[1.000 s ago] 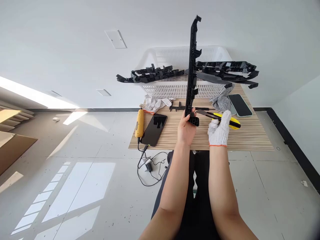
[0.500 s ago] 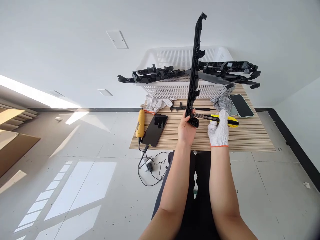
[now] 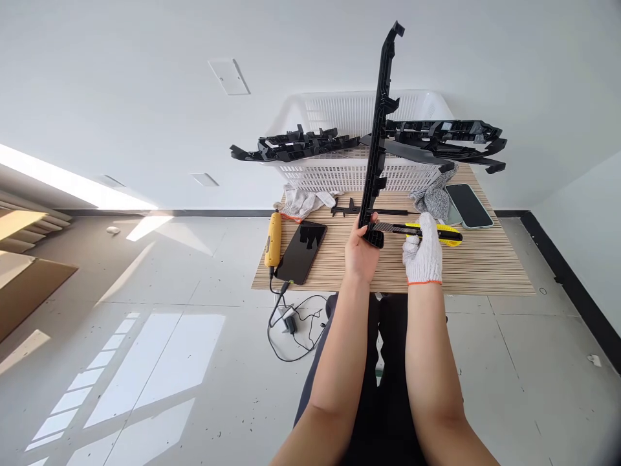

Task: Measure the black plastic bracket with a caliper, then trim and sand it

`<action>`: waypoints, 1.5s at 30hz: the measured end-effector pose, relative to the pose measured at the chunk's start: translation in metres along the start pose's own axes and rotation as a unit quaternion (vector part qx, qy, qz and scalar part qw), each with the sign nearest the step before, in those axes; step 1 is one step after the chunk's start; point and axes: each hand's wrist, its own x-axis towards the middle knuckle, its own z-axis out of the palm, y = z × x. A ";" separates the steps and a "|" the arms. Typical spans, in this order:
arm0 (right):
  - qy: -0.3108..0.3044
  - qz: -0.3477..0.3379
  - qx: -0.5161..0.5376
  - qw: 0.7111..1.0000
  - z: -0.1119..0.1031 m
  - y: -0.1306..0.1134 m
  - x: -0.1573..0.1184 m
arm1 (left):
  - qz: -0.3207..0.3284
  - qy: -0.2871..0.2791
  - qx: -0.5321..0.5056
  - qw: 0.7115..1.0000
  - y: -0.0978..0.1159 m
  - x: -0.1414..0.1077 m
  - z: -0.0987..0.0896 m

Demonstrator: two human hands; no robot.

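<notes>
My bare left hand (image 3: 362, 254) is closed around the lower end of a long black plastic trim piece (image 3: 375, 149), which stands nearly upright with clips along its right side. In a white knit glove, my right hand (image 3: 423, 254) grips a yellow and black utility knife (image 3: 449, 234). Its extended blade points left and reaches the lower end of the trim piece; whether the edge touches the plastic I cannot tell. Behind the trim piece, more black plastic trim parts (image 3: 446, 139) lie across a white plastic basket (image 3: 320, 173).
On the striped table (image 3: 334, 275) are a yellow power tool (image 3: 273, 239), a dark tablet (image 3: 301, 252), a white glove (image 3: 301, 202), black calipers (image 3: 349, 208), a grey cloth (image 3: 433, 197) and a phone (image 3: 469, 206). Cables (image 3: 295, 353) hang at the table's front left.
The knife and my right hand have shifted slightly left, along the lower end of the trim piece. My left hand keeps its hold, and the trim piece tilts very slightly.
</notes>
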 end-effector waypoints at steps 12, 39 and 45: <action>0.060 0.041 -0.025 0.997 0.014 -0.002 0.000 | -0.053 0.061 -0.053 0.995 0.001 0.002 0.000; 0.058 0.012 -0.039 0.997 0.018 0.001 -0.013 | -0.078 0.075 -0.110 0.988 0.005 0.001 0.002; 0.070 0.032 -0.061 0.995 0.017 0.003 -0.010 | -0.074 0.071 -0.087 0.991 0.004 0.002 0.001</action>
